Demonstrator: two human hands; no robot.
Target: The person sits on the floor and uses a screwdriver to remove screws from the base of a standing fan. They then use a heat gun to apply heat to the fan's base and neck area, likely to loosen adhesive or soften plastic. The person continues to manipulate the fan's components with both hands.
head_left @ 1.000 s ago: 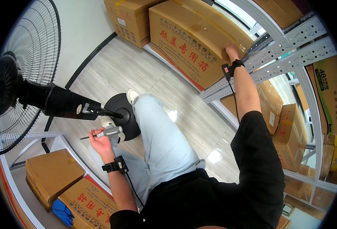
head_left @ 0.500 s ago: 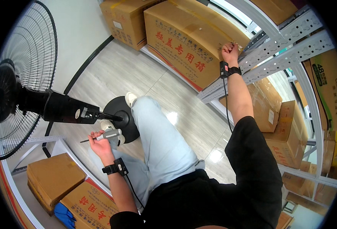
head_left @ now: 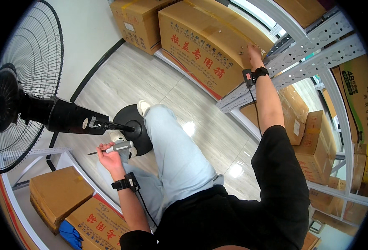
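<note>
My left hand is closed round a screwdriver with a grey and white handle. Its thin dark shaft points left, past my fingers. Over at the far right, my right hand reaches down to the top of a large cardboard box. Those fingers are bent together at the box top, and what they pinch, if anything, is too small to make out. A few small metal-looking pieces lie on the box just left of the fingertips.
A standing fan leans across the left, its round base by my shoes. White perforated shelf posts rise close to my right hand. More cartons sit on the right shelving, others at lower left, with a blue cloth-like item.
My right hand has moved slightly right and farther along the box top, uncovering small pieces to its left. My left hand and the screwdriver have stayed in place.
</note>
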